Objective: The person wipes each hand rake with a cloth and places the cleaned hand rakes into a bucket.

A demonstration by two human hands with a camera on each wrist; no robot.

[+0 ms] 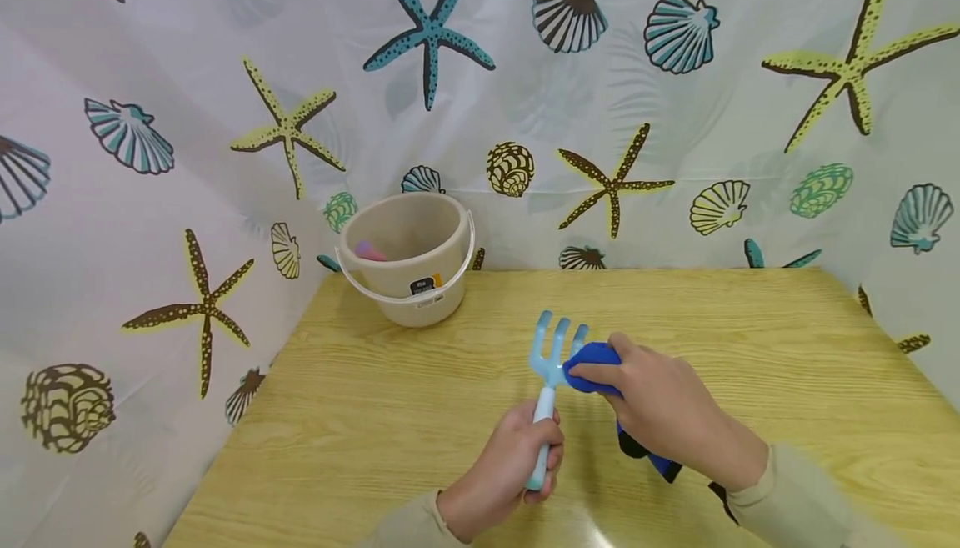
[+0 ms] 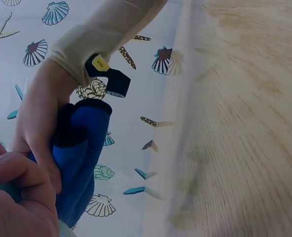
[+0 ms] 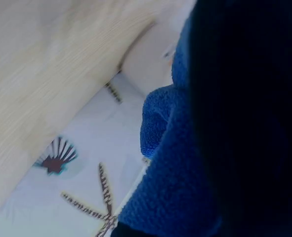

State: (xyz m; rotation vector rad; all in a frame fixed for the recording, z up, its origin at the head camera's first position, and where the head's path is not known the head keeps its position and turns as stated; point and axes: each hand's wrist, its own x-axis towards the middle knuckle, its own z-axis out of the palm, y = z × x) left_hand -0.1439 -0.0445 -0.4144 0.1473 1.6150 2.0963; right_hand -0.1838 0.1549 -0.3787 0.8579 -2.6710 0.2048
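My left hand (image 1: 513, 456) grips the pale handle of a light blue garden hand fork (image 1: 553, 373), its tines pointing up and away from me. A dark blue cloth (image 1: 596, 367) with black edging is bunched in my right hand (image 1: 660, 398), pressed against the fork's right side at the base of the tines. The cloth's loose end hangs below the right hand. In the left wrist view the blue cloth (image 2: 81, 158) drapes from the right hand's fingers (image 2: 44, 148). Close up, the cloth (image 3: 170, 177) looks fuzzy and fills much of the right wrist view.
A beige bucket (image 1: 420, 281) with a white handle stands at the back left of the wooden table (image 1: 360, 414). Something pink and purple (image 1: 370, 251) lies inside it. A white curtain (image 1: 465, 131) printed with shells and starfish surrounds the table's back and sides.
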